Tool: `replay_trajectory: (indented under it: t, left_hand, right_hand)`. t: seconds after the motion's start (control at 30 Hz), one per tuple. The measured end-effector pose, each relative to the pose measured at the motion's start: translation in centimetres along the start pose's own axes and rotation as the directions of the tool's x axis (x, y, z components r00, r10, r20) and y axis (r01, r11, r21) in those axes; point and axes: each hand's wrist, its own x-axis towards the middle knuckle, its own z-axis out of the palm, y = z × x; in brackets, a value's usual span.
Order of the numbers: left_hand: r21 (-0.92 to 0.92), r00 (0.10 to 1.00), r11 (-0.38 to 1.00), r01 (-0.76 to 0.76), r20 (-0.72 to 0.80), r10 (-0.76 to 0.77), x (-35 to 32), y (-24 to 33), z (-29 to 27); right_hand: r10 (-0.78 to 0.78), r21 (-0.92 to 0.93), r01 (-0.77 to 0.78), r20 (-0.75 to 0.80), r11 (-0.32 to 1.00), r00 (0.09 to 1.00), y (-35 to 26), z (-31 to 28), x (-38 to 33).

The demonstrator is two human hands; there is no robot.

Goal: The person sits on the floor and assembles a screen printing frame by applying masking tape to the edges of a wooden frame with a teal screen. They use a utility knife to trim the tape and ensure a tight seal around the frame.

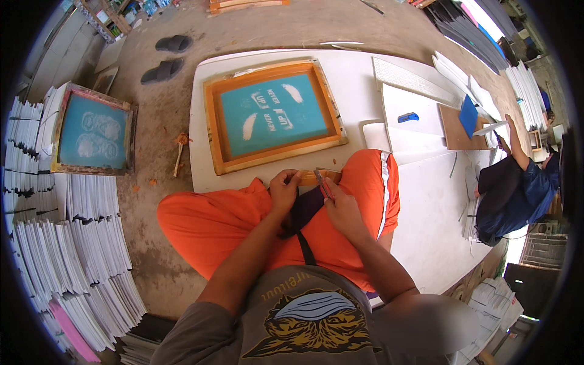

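Note:
I sit cross-legged in orange shorts on a concrete floor. My left hand (285,187) pinches one end of a brown roll of tape (311,177) held over my lap. My right hand (342,207) grips the other side of the roll and holds a small dark cutter (323,184) against it. Just beyond my hands, a wooden screen-printing frame (214,121) with teal mesh lies flat on a white board (359,85). A dark strap (304,243) runs across my lap under the hands.
A second teal screen frame (91,131) rests on stacks of white sheets (73,255) at the left. Two dark sandals (165,58) lie on the floor beyond. At the right, a person in dark blue (514,188) works over white boards, with a small blue object (407,117) nearby.

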Motion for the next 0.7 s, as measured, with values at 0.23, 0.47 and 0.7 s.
replay_trajectory:
  t: [0.23,0.47,0.7]
  left_hand:
    - [0.024,1.0,0.999,-0.025,0.012,0.024,-0.5,1.6,0.0]
    - [0.032,1.0,0.999,-0.014,0.006,0.014,-0.7,2.0,0.0]
    - [0.044,0.999,0.998,-0.036,-0.012,0.037,-0.7,1.9,0.2]
  right_hand:
    - [0.033,-0.08,-0.031,0.018,0.996,0.999,-0.9,0.7,0.3]
    - [0.008,-0.078,-0.008,-0.01,0.997,1.0,-0.8,1.1,0.2]
    - [-0.012,-0.103,0.009,-0.027,0.995,1.0,-0.5,1.5,0.5]
